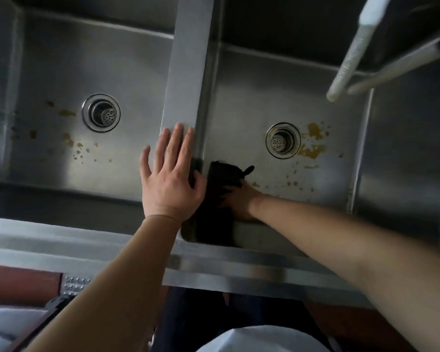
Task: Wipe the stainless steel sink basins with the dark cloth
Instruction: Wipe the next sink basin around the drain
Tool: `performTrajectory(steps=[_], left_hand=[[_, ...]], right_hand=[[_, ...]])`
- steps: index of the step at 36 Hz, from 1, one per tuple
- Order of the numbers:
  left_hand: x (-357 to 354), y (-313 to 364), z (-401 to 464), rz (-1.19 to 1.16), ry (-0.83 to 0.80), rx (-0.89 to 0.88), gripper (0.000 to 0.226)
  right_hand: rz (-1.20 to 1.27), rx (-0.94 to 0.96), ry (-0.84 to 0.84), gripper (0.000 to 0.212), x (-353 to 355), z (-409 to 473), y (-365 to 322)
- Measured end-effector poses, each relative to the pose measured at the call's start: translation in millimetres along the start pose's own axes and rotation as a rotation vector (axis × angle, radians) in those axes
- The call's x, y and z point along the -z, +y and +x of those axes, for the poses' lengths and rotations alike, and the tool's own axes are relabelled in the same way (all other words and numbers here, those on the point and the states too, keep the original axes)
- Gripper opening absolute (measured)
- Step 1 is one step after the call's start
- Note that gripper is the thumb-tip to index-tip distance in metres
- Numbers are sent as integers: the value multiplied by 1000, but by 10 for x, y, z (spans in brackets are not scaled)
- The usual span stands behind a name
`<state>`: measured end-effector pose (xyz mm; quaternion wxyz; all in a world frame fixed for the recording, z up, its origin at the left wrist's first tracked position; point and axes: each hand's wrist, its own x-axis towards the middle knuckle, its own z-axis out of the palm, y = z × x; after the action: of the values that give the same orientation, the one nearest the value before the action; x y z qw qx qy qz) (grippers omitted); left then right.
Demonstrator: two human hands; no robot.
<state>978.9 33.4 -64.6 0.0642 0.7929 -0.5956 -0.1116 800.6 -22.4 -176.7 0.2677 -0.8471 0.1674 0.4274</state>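
Note:
Two stainless steel basins lie below me, the left basin (48, 72) and the right basin (252, 97), parted by a steel divider (188, 72). Each has a round drain, and yellow-brown stains spot both floors. The dark cloth (221, 181) lies in the near left corner of the right basin. My right hand (239, 199) is down in that basin, pressed on the cloth with fingers gripping it. My left hand (170, 179) rests flat with fingers spread over the near end of the divider, holding nothing.
Two pale hoses (351, 52) hang over the right basin's far right corner. The left drain (101, 115) and right drain (283, 140) have strainers. The sink's front rim (61, 240) runs along the near side; a red floor (18, 283) shows below it.

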Motion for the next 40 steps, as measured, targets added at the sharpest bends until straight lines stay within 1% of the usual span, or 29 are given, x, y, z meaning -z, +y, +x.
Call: performTrajectory(steps=[1,3,4,6,9,11,12,14,15,16,17,18,19,20,21,23,24,26,27,29,33,37,40], left_hand=[[20,7,2,-19,-13,2,86],[59,15,0,-43,-48,0,85],[75,12,2,-58,-65,-5,84],[125,-7,1,-124,-93,-15,82],[222,-78,6,-321,-116,-14,79],[270,-80,-25,-362,-138,-52,75],[276,-44,-56,-351,-136,-111,71],[260,110,-118,-325,-120,-329,62],[226,218,-130,-342,-128,-441,58],[170,330,-126,-383,-164,-518,54],[86,430,-107,-430,-252,-547,51],[-25,518,-65,-457,-391,-526,49],[-152,591,-10,-435,-565,-472,51],[-307,638,50,-334,-731,-421,56],[-476,647,114,-157,-840,-414,63],[-805,568,213,196,-962,-466,76],[-936,500,246,313,-1003,-479,80],[-1141,381,270,445,-1070,-437,85],[-1224,348,260,493,-1089,-413,87],[-1365,341,222,567,-1078,-413,89],[-1548,382,136,620,-989,-440,88],[-1659,179,41,527,-826,-515,90],[-1757,71,72,458,-782,-516,88]], right_hand=[[169,-80,36,50,24,-92,-42],[541,-247,156,50,50,-353,-117],[686,-332,221,49,42,-506,-125],[821,-491,310,49,-33,-840,-108],[890,-707,403,57,-253,-1353,-101],[896,-811,452,63,-426,-1632,-128],[876,-852,464,64,-509,-1740,-153],[804,-937,504,66,-654,-1898,-220],[760,-973,530,68,-711,-1948,-256],[723,-1004,542,71,-760,-1981,-294],[693,-1023,539,74,-806,-1998,-329],[672,-1032,526,76,-850,-1999,-358],[659,-1034,516,77,-889,-1991,-383],[647,-1039,522,77,-917,-1976,-404],[629,-1049,544,77,-935,-1960,-419],[584,-1059,588,73,-940,-1932,-437],[559,-1045,597,71,-935,-1919,-437],[495,-978,604,71,-919,-1889,-406],[473,-934,599,72,-903,-1878,-375],[484,-865,584,74,-871,-1864,-305],[566,-879,597,77,-848,-1843,-265],[610,-862,595,76,-852,-1845,-268],[629,-844,586,73,-845,-1841,-255]])
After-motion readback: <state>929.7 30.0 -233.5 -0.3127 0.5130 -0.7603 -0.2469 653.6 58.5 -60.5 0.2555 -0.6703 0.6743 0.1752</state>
